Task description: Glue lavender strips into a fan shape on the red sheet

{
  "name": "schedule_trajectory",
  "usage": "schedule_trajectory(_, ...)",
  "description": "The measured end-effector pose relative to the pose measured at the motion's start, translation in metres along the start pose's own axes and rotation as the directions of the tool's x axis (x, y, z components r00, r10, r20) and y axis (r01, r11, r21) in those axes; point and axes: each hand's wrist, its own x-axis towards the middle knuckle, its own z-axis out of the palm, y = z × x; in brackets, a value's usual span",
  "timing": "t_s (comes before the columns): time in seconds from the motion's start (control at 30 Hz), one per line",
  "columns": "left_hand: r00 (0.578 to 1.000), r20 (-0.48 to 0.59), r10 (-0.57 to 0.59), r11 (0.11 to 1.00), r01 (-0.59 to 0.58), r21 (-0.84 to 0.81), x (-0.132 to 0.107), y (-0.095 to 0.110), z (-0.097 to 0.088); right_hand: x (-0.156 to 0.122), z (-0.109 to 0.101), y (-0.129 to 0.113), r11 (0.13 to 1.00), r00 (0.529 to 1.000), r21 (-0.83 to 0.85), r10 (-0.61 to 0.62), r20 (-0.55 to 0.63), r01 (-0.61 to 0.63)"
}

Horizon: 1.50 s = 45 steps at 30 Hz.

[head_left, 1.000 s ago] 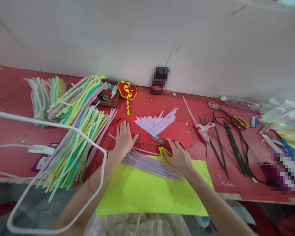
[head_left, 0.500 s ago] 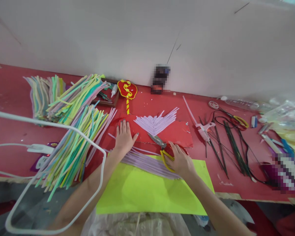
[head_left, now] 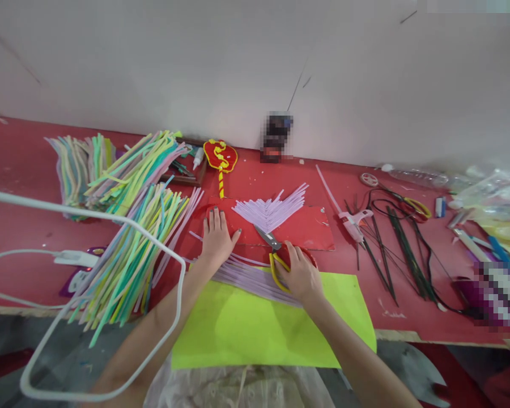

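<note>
Nearest edge: lime sheet (head_left: 255, 331) lying flat, overhanging the front of the red table (head_left: 21, 170). Both forearms cross it.

Right hand (head_left: 300, 276) rests at the sheet's far edge, fingers curled around the yellow handles of the scissors (head_left: 273, 252). Blades point up-left, tips on the near edge of the red card (head_left: 306, 229). Cannot tell whether the blades are parted.

Left hand (head_left: 216, 238) lies palm down on the card's left end, fingers straight and close together, thumb spread out to the right. It holds nothing, only presses flat.

Between the hands and the lime sheet: a bundle of lilac strips (head_left: 246, 276) lying across, partly under the right hand.

On the card, just beyond the scissor tips: a lilac fan (head_left: 270, 212) of strips laid in a V.

Left: big heap of pastel strips (head_left: 131, 249); white cable (head_left: 110, 221) loops over it.

Right of card: glue gun (head_left: 355, 220), then dark wires (head_left: 403, 249), well apart from the hands.

Far, near the wall: red-and-yellow ornament (head_left: 220, 157), small glue bottle (head_left: 198, 157) beside it.
</note>
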Motion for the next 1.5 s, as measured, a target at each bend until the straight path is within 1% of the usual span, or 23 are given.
schedule_trajectory(0.1,1.000,0.015,-0.007,1.000,0.007,0.007,-0.001,0.001,-0.003,0.004,-0.005,0.001,1.000,1.000,-0.003,-0.002,-0.022,0.002)
schedule_trajectory(0.2,1.000,0.012,-0.013,1.000,0.013,0.014,-0.001,0.002,-0.005,0.004,-0.008,0.001,1.000,1.000,0.005,0.022,-0.015,-0.022)
schedule_trajectory(0.33,1.000,-0.008,-0.015,1.000,0.015,0.016,-0.002,0.002,-0.004,-0.002,-0.005,0.004,0.999,0.999,0.035,0.031,-0.038,-0.030)
schedule_trajectory(0.43,1.000,-0.011,-0.019,1.000,0.020,0.017,-0.002,0.002,-0.002,-0.010,-0.001,0.013,0.998,0.998,0.052,0.046,-0.048,-0.043)
schedule_trajectory(0.53,1.000,-0.023,-0.016,1.000,0.016,0.007,-0.001,0.001,-0.002,-0.019,-0.002,0.029,0.996,0.998,0.073,0.046,-0.042,-0.043)
schedule_trajectory(0.6,1.000,-0.024,-0.015,1.000,0.015,-0.001,-0.002,0.001,-0.003,-0.026,-0.007,0.041,0.994,0.998,0.096,0.045,-0.037,-0.042)
schedule_trajectory(0.7,1.000,-0.028,-0.012,1.000,0.011,-0.017,-0.003,0.001,-0.002,-0.034,-0.017,0.053,0.988,0.997,0.140,0.070,0.013,-0.071)
schedule_trajectory(0.77,0.999,-0.040,-0.014,0.999,0.013,-0.046,-0.003,0.001,-0.001,-0.038,-0.025,0.055,0.976,0.994,0.189,0.099,0.046,-0.107)
schedule_trajectory(0.83,0.998,-0.060,-0.029,0.995,0.023,-0.100,-0.002,-0.001,0.000,-0.039,-0.029,0.053,0.951,0.991,0.281,0.117,0.064,-0.131)
schedule_trajectory(0.9,0.993,-0.108,-0.046,0.982,0.025,-0.185,0.000,-0.003,-0.004,-0.038,-0.029,0.044,0.896,0.989,0.420,0.127,0.070,-0.145)
schedule_trajectory(0.97,0.980,-0.192,-0.045,0.953,-0.015,-0.302,0.001,-0.003,-0.013,-0.033,-0.023,0.031,0.789,0.987,0.594,0.140,0.076,-0.158)
schedule_trajectory(1.0,0.971,-0.235,-0.030,0.928,-0.060,-0.368,0.001,-0.002,-0.020,-0.029,-0.019,0.022,0.705,0.986,0.691,0.147,0.076,-0.159)
schedule_trajectory(1.03,0.966,-0.259,-0.016,0.888,-0.105,-0.447,-0.001,-0.001,-0.027,-0.023,-0.014,0.011,0.585,0.989,0.799,0.129,0.078,-0.140)
schedule_trajectory(1.07,0.968,-0.250,-0.009,0.836,-0.130,-0.534,-0.004,0.002,-0.036,-0.018,-0.010,0.000,0.456,0.992,0.882,0.098,0.083,-0.119)
schedule_trajectory(1.1,0.977,-0.212,-0.018,0.775,-0.120,-0.620,-0.009,0.006,-0.044,-0.011,-0.007,-0.011,0.329,0.992,0.937,0.084,0.090,-0.113)
schedule_trajectory(1.17,0.998,-0.068,-0.004,0.648,-0.049,-0.760,-0.020,0.015,-0.062,0.002,-0.004,-0.035,0.101,0.989,0.986,0.068,0.128,-0.134)
schedule_trajectory(1.2,1.000,-0.016,0.020,0.595,-0.024,-0.803,-0.027,0.020,-0.070,0.008,-0.005,-0.045,0.001,0.989,0.991,0.057,0.136,-0.137)
schedule_trajectory(1.23,0.999,0.012,0.039,0.548,-0.012,-0.836,-0.032,0.023,-0.077,0.013,-0.008,-0.055,-0.077,0.991,0.989,0.040,0.128,-0.125)
schedule_trajectory(1.27,0.998,0.021,0.053,0.506,-0.009,-0.862,-0.037,0.026,-0.083,0.018,-0.011,-0.063,-0.122,0.994,0.987,0.024,0.108,-0.104)
schedule_trajectory(1.3,0.997,0.014,0.075,0.487,-0.024,-0.873,-0.040,0.027,-0.088,0.022,-0.015,-0.070,-0.139,0.997,0.987,0.020,0.079,-0.076)
schedule_trajectory(1.37,0.995,-0.041,0.086,0.489,-0.077,-0.869,-0.042,0.026,-0.093,0.028,-0.022,-0.078,-0.093,0.998,0.996,0.058,0.001,0.004)
schedule_trajectory(1.43,0.991,-0.110,0.071,0.542,-0.131,-0.830,-0.039,0.022,-0.091,0.030,-0.028,-0.080,-0.009,0.989,0.998,0.132,-0.068,0.070)
schedule_trajectory(1.5,0.979,-0.197,0.060,0.625,-0.191,-0.757,-0.033,0.019,-0.081,0.029,-0.032,-0.078,0.043,0.980,0.995,0.173,-0.095,0.088)
